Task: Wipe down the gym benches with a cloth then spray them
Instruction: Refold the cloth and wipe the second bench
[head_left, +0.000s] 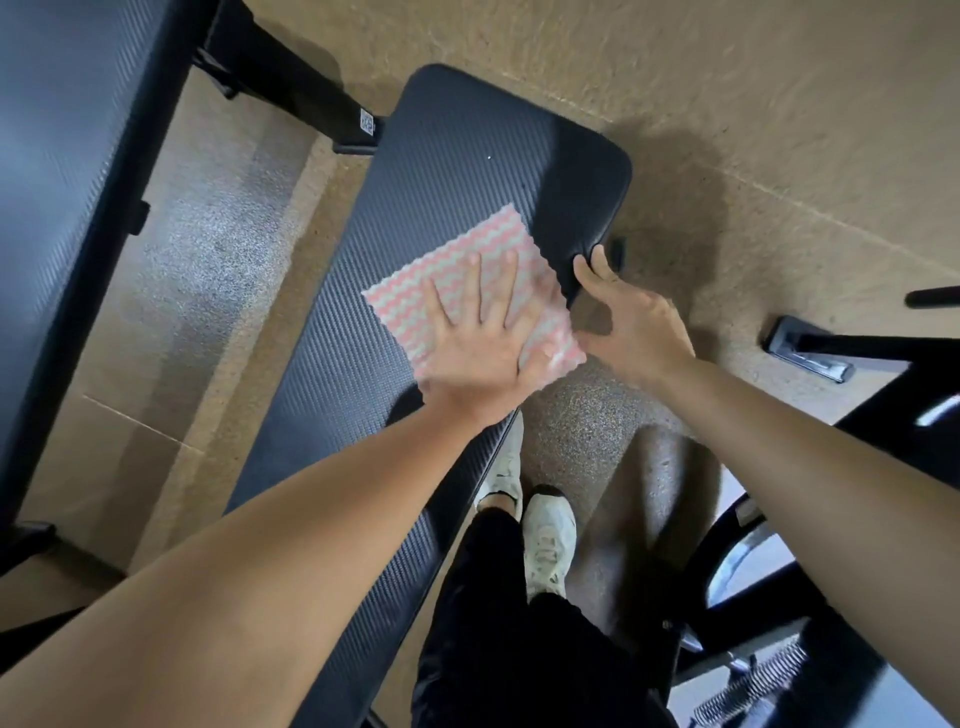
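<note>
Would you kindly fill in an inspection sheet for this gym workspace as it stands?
Surface: black textured bench, one small white speck.
Job's things: pink-and-white cloth lies flat on the bench.
Clutter: nothing seen.
Grippers: left hand presses flat on the cloth; right hand touches the bench's edge, fingers mostly hidden.
Cables: nothing seen.
Surroundings: second bench at left, speckled floor, black equipment frame at right.

Hidden, cropped and blurred parts

Your left hand (475, 343) covers the middle of the cloth (483, 249), and the cloth's near corner is blurred. Your right hand (631, 317) hides its own fingers at the bench's (457, 156) right edge, so its hold is unclear. The second bench (57, 156) on the left is cut off, and the far label (367, 123) is too small to read.
</note>
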